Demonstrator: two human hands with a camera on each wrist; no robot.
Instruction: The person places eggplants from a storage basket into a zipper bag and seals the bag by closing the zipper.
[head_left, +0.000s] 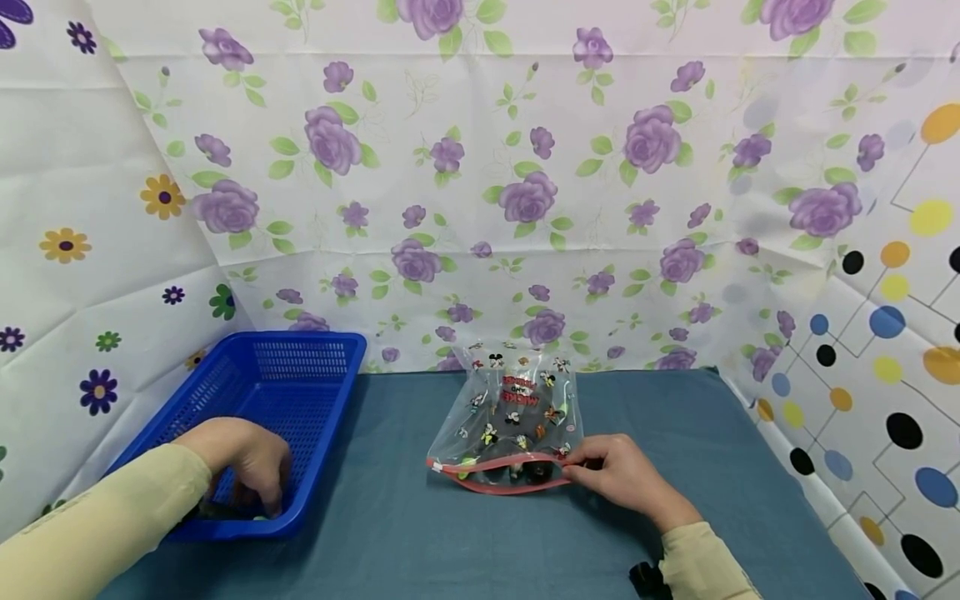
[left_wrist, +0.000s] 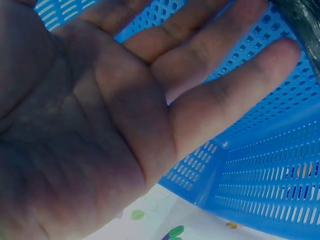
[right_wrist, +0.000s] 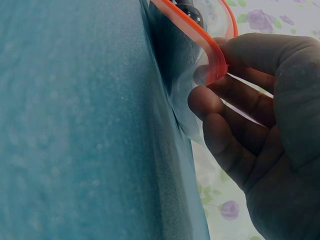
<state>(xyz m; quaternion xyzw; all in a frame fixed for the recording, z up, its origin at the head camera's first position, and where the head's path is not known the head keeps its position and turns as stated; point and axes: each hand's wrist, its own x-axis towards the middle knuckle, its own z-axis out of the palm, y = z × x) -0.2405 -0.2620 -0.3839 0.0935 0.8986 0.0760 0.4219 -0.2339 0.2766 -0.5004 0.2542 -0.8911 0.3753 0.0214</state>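
Note:
My left hand (head_left: 251, 457) reaches down into the near end of a blue perforated plastic basket (head_left: 303, 400). Its fingers look extended in the left wrist view, close beside a dark green, shiny thing (left_wrist: 306, 27) whose kind I cannot make out. A clear zip bag (head_left: 480, 412) with cartoon figures and a red-orange zip edge (head_left: 491, 486) lies on the table, its mouth parted toward me. At the right corner of that mouth, my right hand (head_left: 622, 475) pinches the edge between thumb and fingers. Dark rounded items (head_left: 538, 472) show inside the bag.
A blue-green cloth (head_left: 405, 550) covers the table. Behind it hangs a white sheet with purple flowers (head_left: 525, 200), and patterned sheets close off both sides. A small black object (head_left: 647, 579) is by the right sleeve.

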